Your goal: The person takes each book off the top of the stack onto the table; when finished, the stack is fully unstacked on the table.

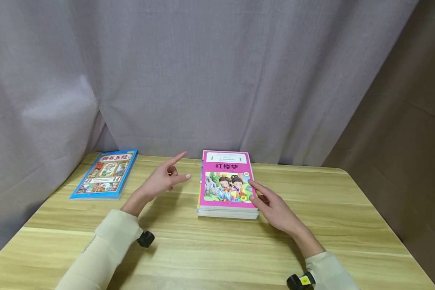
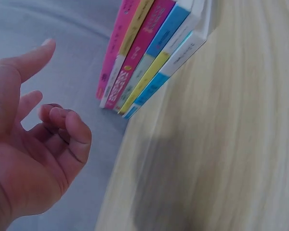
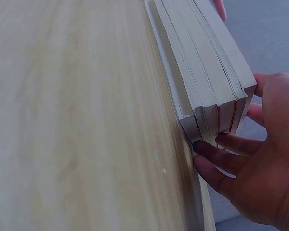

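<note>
A stack of several books (image 1: 227,213) lies at the table's back middle, topped by a pink-covered one (image 1: 226,187) with two cartoon figures. Pink, yellow and blue spines (image 2: 143,55) face the left wrist camera. My right hand (image 1: 275,209) is at the stack's right side, its fingertips touching the books. In the right wrist view, its fingers (image 3: 231,149) spread along the page edges (image 3: 202,62). My left hand (image 1: 163,179) is raised left of the stack, apart from it. Its index finger and thumb are extended, the other fingers loosely curled, and it holds nothing.
A blue-bordered book (image 1: 105,175) lies flat at the table's back left. Behind the wooden table (image 1: 210,253) hangs a grey curtain (image 1: 203,72), close to the table's back edge. Darker cloth (image 1: 406,153) hangs along the right side.
</note>
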